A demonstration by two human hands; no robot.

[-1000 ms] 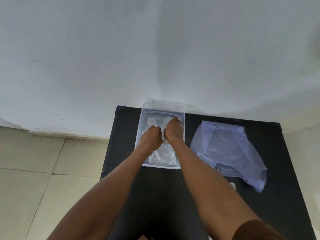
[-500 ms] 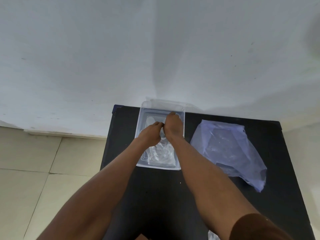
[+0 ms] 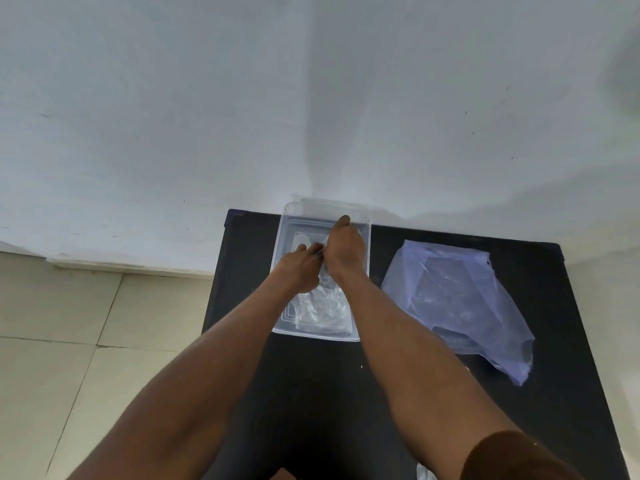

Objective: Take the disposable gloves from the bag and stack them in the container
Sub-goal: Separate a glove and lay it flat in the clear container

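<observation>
A clear rectangular plastic container [image 3: 281,308] sits at the back of the black table [image 3: 311,393]. Crumpled transparent disposable gloves [image 3: 320,311] lie inside it. Both my hands are in the container over the gloves. My left hand [image 3: 299,271] pinches glove film at its fingertips. My right hand [image 3: 344,249] lies flat, fingers stretched toward the far wall of the container, pressing on the gloves. A translucent bluish plastic bag [image 3: 460,303] lies to the right of the container, with more clear film visible inside.
The table stands against a white wall [image 3: 311,98]. Beige floor tiles [image 3: 86,341] lie beyond the table's left edge. A scrap of clear plastic [image 3: 424,474] shows at the bottom edge by my right arm.
My right hand has slid further toward the container's far wall, its fingers stretching out. My left hand has opened from a fist into a pinch on the glove film.
</observation>
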